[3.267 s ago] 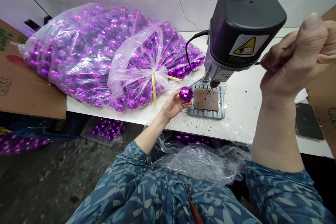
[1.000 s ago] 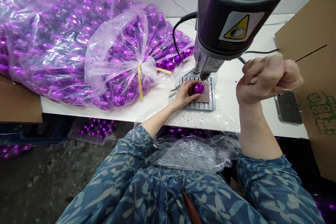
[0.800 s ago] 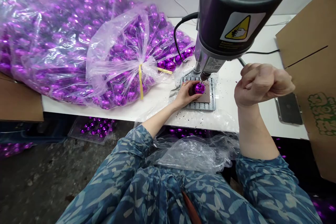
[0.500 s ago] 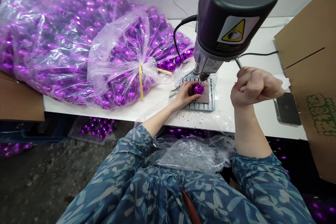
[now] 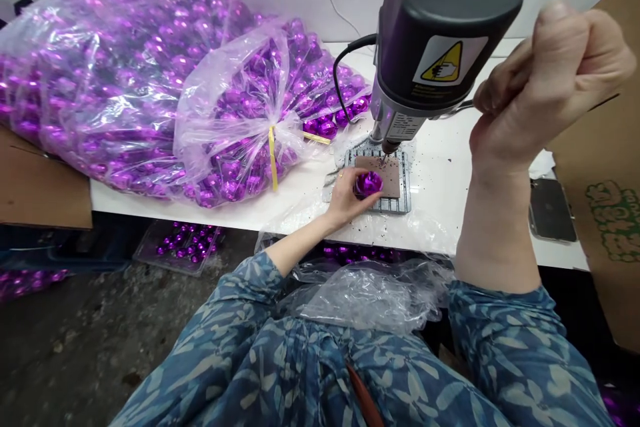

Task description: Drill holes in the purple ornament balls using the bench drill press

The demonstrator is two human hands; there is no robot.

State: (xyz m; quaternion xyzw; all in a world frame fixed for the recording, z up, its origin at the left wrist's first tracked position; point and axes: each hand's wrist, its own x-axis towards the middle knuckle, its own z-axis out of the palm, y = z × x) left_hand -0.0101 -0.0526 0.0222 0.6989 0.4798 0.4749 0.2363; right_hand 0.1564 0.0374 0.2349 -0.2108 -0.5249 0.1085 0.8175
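from the head view, the left hand (image 5: 345,197) rests on the white worktop (image 5: 450,173). its grip is closed around a shiny purple ball (image 5: 369,183), with the fingers wrapped round the left side of it. the ball sits at the near left edge of the grey plate (image 5: 406,181) under the drill machine (image 5: 445,27). it is near the drill tip (image 5: 386,147) but not touching it.

the right hand (image 5: 545,80) is up high beside the machine. its grip is a tight fist around the thin metal handle (image 5: 459,107) that sticks out of the machine's side.

a big clear bag (image 5: 125,80) full of purple balls lies on the left of the worktop, tied with a yellow strip (image 5: 273,157). a dark phone (image 5: 550,210) lies on the right, next to a cardboard box (image 5: 607,207). a crinkly plastic sheet (image 5: 370,293) lies over the person's lap. a tray (image 5: 185,250) of purple balls sits on the floor below.
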